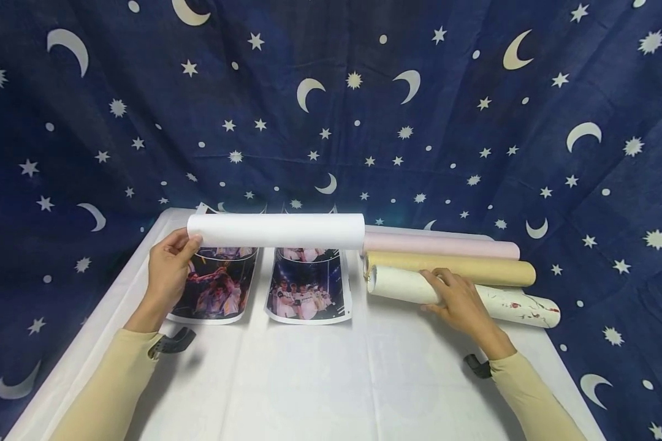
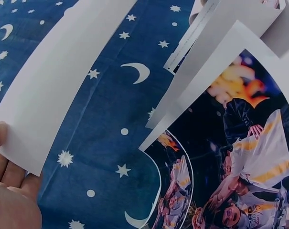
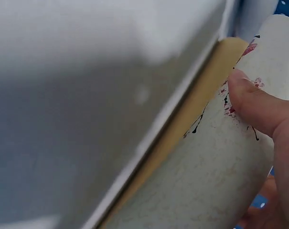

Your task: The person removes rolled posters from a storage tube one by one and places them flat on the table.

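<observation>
My left hand [image 1: 165, 269] pinches the left end of a plain white paper roll [image 1: 276, 231], thumb in front and fingers behind. In the left wrist view the same white roll [image 2: 63, 86] slants up from the fingertips, against the blue cloth. My right hand [image 1: 466, 306] grips an off-white roll [image 1: 515, 307] with red and black floral marks near its right end. The right wrist view shows the thumb [image 3: 254, 102] lying across that patterned roll [image 3: 197, 176]. Directly behind it lies a yellow roll [image 1: 452, 267], and beyond that a pale pink roll [image 1: 441, 245].
Two columns of curling photo posters, one left [image 1: 215, 291] and one right [image 1: 309, 294], lie beneath and in front of the white roll. A white cloth covers the table [image 1: 309, 380]. Behind it hangs a dark blue curtain [image 1: 287, 159] with moons and stars.
</observation>
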`<state>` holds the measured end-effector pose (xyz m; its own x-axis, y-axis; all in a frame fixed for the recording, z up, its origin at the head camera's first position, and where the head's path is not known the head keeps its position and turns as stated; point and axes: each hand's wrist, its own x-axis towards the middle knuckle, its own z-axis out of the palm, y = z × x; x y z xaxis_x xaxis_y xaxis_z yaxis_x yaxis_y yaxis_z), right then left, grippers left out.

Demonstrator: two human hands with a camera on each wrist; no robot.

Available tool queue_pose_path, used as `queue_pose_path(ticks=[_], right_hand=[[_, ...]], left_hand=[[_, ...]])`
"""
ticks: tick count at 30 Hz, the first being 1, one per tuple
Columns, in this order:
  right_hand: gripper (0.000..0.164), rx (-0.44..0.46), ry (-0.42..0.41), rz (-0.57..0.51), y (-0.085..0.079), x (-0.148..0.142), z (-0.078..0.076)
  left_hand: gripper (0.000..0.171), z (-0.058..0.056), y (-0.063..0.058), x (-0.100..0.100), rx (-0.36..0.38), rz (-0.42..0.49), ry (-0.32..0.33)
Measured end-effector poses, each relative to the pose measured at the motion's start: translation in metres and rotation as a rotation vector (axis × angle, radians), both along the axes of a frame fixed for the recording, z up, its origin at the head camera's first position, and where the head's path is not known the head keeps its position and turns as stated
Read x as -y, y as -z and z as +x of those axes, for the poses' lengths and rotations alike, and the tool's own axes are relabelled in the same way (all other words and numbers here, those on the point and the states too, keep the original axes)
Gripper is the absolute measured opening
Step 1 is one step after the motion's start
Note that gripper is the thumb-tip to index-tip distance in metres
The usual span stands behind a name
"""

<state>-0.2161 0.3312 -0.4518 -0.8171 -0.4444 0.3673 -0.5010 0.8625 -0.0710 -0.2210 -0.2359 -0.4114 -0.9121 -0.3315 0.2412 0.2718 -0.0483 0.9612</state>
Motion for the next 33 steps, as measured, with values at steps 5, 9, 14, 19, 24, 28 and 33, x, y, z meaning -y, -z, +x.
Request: queue_pose_path(ticks=[5, 9, 14, 19, 24, 28, 33], right_hand=[[0.079, 0.042, -0.006, 0.015, 0.006, 0.001, -0.002], [0.078, 0.062, 0.001, 0.03, 0.01, 0.002, -0.004], [0.077, 0.051, 0.016, 0.078, 0.015, 0.0, -0.009], [0.078, 0.053, 0.031, 0.103, 0.017, -0.002, -0.017], [0.078, 0.046, 0.031, 0.105, 0.016, 0.0, -0.024], [0.078, 0.052, 0.037, 0.108, 0.015, 0.002, -0.031], [0.077, 0.059, 0.056, 0.119, 0.014, 0.004, -0.041]], left_hand=[[0.014, -0.003, -0.001, -0.003, 0.003, -0.008, -0.006], [0.018, -0.005, -0.002, -0.006, 0.004, 0.003, -0.003], [0.023, -0.006, -0.001, -0.006, 0.035, -0.028, -0.024], [0.027, -0.007, -0.001, -0.006, 0.042, -0.03, -0.03], [0.027, -0.007, -0.002, -0.006, 0.044, 0.007, -0.031], [0.025, -0.007, -0.002, -0.007, 0.035, 0.041, -0.029], [0.019, -0.007, -0.002, -0.008, 0.02, 0.074, -0.049]])
